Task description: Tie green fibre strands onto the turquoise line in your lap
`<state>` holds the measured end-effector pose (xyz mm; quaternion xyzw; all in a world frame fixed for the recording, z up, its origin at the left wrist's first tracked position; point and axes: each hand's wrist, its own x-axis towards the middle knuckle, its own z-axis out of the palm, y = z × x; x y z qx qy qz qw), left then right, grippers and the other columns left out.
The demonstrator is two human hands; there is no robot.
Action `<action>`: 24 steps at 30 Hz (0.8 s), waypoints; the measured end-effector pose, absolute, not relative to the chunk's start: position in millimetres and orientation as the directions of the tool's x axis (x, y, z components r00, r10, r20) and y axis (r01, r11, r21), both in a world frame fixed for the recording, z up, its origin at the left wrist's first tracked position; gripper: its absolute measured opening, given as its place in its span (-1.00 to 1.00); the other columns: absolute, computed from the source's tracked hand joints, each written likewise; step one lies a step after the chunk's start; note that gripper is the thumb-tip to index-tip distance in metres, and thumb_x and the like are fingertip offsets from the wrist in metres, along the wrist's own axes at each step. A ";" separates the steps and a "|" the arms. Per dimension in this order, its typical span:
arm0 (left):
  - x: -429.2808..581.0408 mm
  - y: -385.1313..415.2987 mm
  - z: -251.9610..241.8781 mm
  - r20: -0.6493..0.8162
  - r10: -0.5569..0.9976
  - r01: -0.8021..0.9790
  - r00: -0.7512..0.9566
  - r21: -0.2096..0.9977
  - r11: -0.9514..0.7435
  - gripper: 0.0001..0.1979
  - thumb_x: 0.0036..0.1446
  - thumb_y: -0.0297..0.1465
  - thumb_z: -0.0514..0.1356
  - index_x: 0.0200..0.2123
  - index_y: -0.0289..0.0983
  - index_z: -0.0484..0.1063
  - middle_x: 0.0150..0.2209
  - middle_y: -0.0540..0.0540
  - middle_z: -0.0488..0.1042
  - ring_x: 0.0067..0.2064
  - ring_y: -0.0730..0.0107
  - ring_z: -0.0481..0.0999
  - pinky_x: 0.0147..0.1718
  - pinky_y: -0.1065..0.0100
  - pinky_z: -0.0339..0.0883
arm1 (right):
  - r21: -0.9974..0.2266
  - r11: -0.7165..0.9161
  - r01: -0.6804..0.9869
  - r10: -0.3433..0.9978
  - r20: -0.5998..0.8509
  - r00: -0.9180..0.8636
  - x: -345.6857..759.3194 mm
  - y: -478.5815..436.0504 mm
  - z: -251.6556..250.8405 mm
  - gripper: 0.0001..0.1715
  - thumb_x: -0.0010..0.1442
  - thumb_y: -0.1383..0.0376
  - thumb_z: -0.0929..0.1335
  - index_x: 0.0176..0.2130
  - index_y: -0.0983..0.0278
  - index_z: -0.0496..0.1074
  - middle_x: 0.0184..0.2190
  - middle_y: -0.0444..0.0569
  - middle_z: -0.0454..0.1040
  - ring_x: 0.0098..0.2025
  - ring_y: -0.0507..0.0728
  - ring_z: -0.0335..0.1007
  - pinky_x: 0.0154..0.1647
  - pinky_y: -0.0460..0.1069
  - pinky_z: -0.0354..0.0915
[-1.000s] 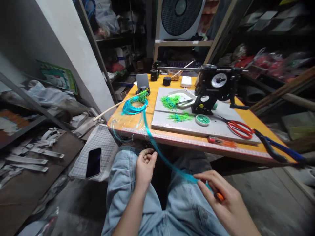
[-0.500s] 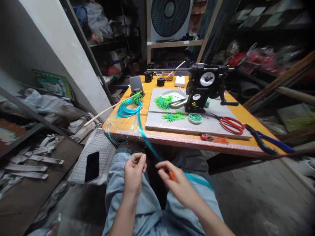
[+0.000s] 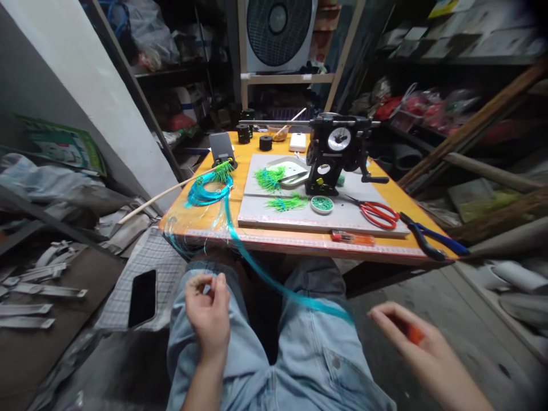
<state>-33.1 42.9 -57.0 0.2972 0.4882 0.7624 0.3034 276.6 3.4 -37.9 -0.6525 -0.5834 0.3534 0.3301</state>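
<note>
My left hand [image 3: 208,310] hovers over my left knee with its fingertips pinched together; what they pinch is too thin to make out. My right hand [image 3: 414,341], blurred by motion, is out to the right of my right knee and closed around a small orange object [image 3: 414,335]. A bundle of teal strands [image 3: 274,279] runs from a coil [image 3: 208,190] on the orange table [image 3: 214,220] down across my lap, ending near my right thigh, apart from both hands.
On the table lie a grey mat [image 3: 299,217], green strand tufts [image 3: 270,177], a dish of green beads [image 3: 322,204], a black crank machine [image 3: 334,154], red scissors [image 3: 379,212], blue-handled pliers [image 3: 432,238] and an orange cutter [image 3: 351,237]. A phone [image 3: 142,297] rests on checked cloth at left.
My right hand swung from beside the left hand far out to the right, still holding the orange object. The left hand stayed over the knee. The view shifted right.
</note>
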 end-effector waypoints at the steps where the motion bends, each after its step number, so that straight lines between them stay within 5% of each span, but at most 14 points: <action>1: -25.4 36.3 -51.6 0.200 0.755 -0.139 -0.625 0.923 -0.360 -0.78 0.05 -0.38 0.38 -0.26 -0.19 0.42 -0.42 0.12 0.40 -0.58 0.69 0.35 -0.60 0.64 0.26 | -0.826 -0.005 0.564 1.000 -0.008 -0.002 262.7 6.6 -32.8 -0.60 0.28 0.00 0.31 -0.39 0.24 0.41 -0.45 -0.10 0.40 -0.39 0.10 0.32 -0.35 -0.05 0.23; 4: -3.7 18.8 -31.5 0.262 0.908 -0.077 -0.326 0.950 -0.301 -0.78 -0.09 -0.51 0.45 -0.30 -0.27 0.58 -0.29 -0.09 0.58 -0.58 0.55 0.47 -0.60 0.51 0.40 | -0.786 0.216 0.579 0.965 0.082 -0.249 217.7 19.6 -13.3 -0.70 0.38 0.18 0.23 -0.35 0.23 0.38 -0.42 -0.10 0.42 -0.39 0.07 0.33 -0.33 -0.06 0.22; 5: 1.4 15.5 -25.4 0.288 0.952 0.010 -0.105 0.957 -0.288 -0.75 0.02 -0.53 0.38 -0.18 -0.24 0.60 -0.19 -0.14 0.60 -0.60 0.57 0.47 -0.60 0.50 0.43 | -0.776 0.273 0.569 0.947 0.111 -0.302 204.5 24.5 -5.8 -0.72 0.39 0.23 0.22 -0.35 0.23 0.37 -0.42 -0.11 0.42 -0.40 0.06 0.32 -0.35 -0.06 0.21; 7: 6.3 13.6 -17.0 0.323 0.945 0.119 0.054 0.937 -0.327 -0.73 0.14 -0.54 0.28 -0.09 -0.21 0.60 -0.19 -0.15 0.62 -0.52 0.48 0.56 -0.52 0.48 0.49 | -0.758 0.353 0.548 0.912 0.148 -0.384 184.0 34.6 9.5 -0.75 0.38 0.29 0.23 -0.36 0.24 0.35 -0.44 -0.12 0.42 -0.42 0.05 0.33 -0.37 -0.07 0.20; 12: -5.5 22.0 -19.1 0.324 0.946 0.252 -0.006 0.916 -0.312 -0.88 0.18 -0.47 0.26 -0.30 -0.22 0.63 -0.41 -0.07 0.61 -0.44 0.36 0.60 -0.45 0.45 0.51 | -0.699 0.511 0.500 0.780 0.131 -0.612 168.9 71.3 42.5 -0.84 0.27 0.41 0.30 -0.37 0.24 0.39 -0.46 -0.14 0.47 -0.45 0.04 0.35 -0.43 -0.10 0.22; 15: -13.5 24.5 -26.2 0.272 0.959 0.267 -0.081 0.933 -0.242 -0.94 0.14 -0.44 0.30 -0.36 -0.22 0.61 -0.49 -0.03 0.57 -0.53 0.40 0.56 -0.51 0.46 0.48 | -0.580 0.595 0.557 0.776 0.232 -0.587 173.3 113.6 54.1 -0.78 0.30 0.37 0.29 -0.39 0.25 0.43 -0.50 -0.15 0.47 -0.46 0.04 0.36 -0.43 -0.11 0.25; 19: -16.8 25.2 -31.1 0.127 0.974 0.144 -0.189 0.984 -0.100 -0.94 0.10 -0.38 0.32 -0.37 -0.23 0.60 -0.53 -0.01 0.55 -0.59 0.44 0.51 -0.56 0.46 0.45 | -0.447 0.576 0.684 0.815 0.380 -0.438 177.4 179.3 55.1 -0.84 0.28 0.37 0.31 -0.28 0.29 0.51 -0.33 -0.01 0.48 -0.31 0.12 0.39 -0.27 -0.01 0.26; 24: -20.3 25.7 -30.5 -0.020 0.976 -0.062 -0.218 0.998 0.006 -0.89 0.08 -0.33 0.35 -0.33 -0.24 0.61 -0.55 0.00 0.54 -0.61 0.49 0.47 -0.58 0.49 0.42 | -0.315 0.564 0.764 0.814 0.366 -0.450 171.2 215.7 47.9 -0.88 0.20 0.39 0.40 -0.28 0.23 0.57 -0.20 0.02 0.45 -0.26 0.16 0.41 -0.24 0.01 0.24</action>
